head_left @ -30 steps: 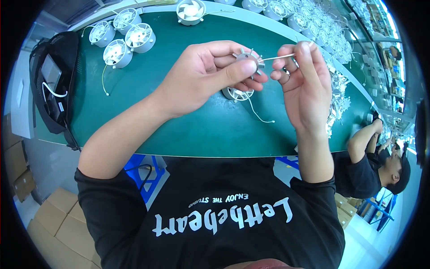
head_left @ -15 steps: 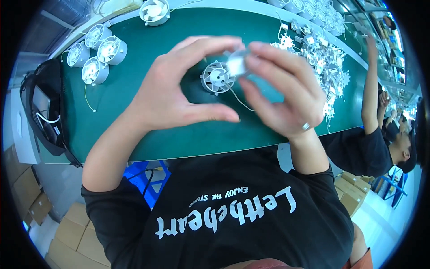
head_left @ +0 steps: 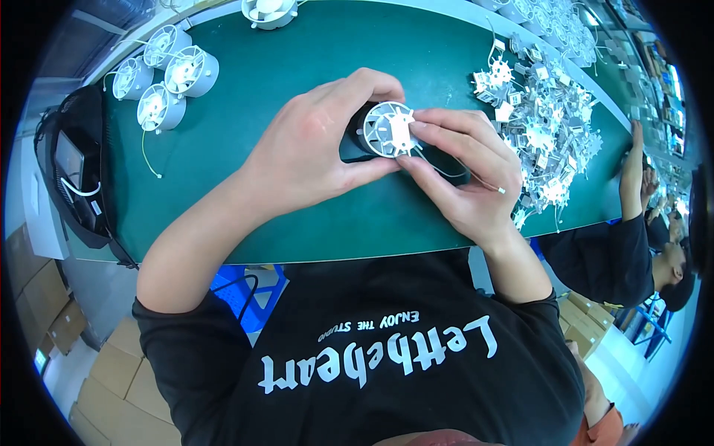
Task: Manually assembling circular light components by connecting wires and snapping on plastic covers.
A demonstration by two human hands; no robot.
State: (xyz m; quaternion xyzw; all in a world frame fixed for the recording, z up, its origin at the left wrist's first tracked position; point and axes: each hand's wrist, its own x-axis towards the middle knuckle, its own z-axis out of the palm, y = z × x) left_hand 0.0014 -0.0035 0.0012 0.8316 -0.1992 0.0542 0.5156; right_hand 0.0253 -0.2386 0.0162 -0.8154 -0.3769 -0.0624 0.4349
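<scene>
My left hand (head_left: 312, 152) wraps around a small round white fan housing (head_left: 379, 130) and holds it down on the green table (head_left: 297, 59). My right hand (head_left: 465, 178) presses a small white star-shaped part (head_left: 400, 131) into the housing's open face with thumb and fingers. A thin white wire (head_left: 476, 178) trails from the fan across my right fingers.
Three finished white fans (head_left: 163, 82) stand at the far left, another fan (head_left: 269, 10) at the back edge. A heap of white star-shaped parts (head_left: 543, 126) lies to the right. A black bag (head_left: 78, 171) hangs at the left end. Another person (head_left: 632, 238) sits on the right.
Both hands have come down from in front of me to the table. The fan now rests on the green surface, with the right fingers pressing the white part into it.
</scene>
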